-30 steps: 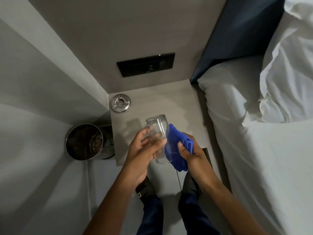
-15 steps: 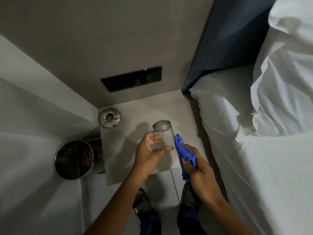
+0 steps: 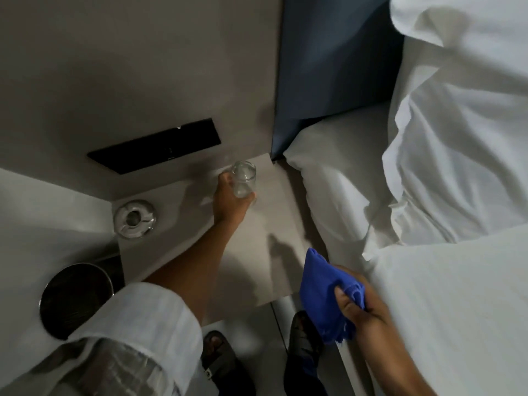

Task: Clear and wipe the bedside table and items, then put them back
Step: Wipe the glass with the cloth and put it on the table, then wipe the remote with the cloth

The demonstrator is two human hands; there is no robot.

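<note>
My left hand (image 3: 231, 200) is stretched out over the far right part of the grey bedside table (image 3: 274, 224) and grips a clear drinking glass (image 3: 243, 180) near the wall; whether its base touches the top I cannot tell. My right hand (image 3: 361, 302) hangs at the table's near right corner, closed on a bunched blue cloth (image 3: 323, 292). A shiny metal ashtray (image 3: 135, 219) sits at the table's left edge, apart from both hands.
A round metal waste bin (image 3: 75, 299) stands on the floor left of the table. A black switch panel (image 3: 155, 145) is set in the wall above it. The bed with white sheets and pillows (image 3: 428, 195) borders the table's right side. My feet (image 3: 220, 355) are below.
My left hand has carried the glass away from the cloth, forward and right toward the wall. My right hand with the cloth has dropped back to the table's near corner.
</note>
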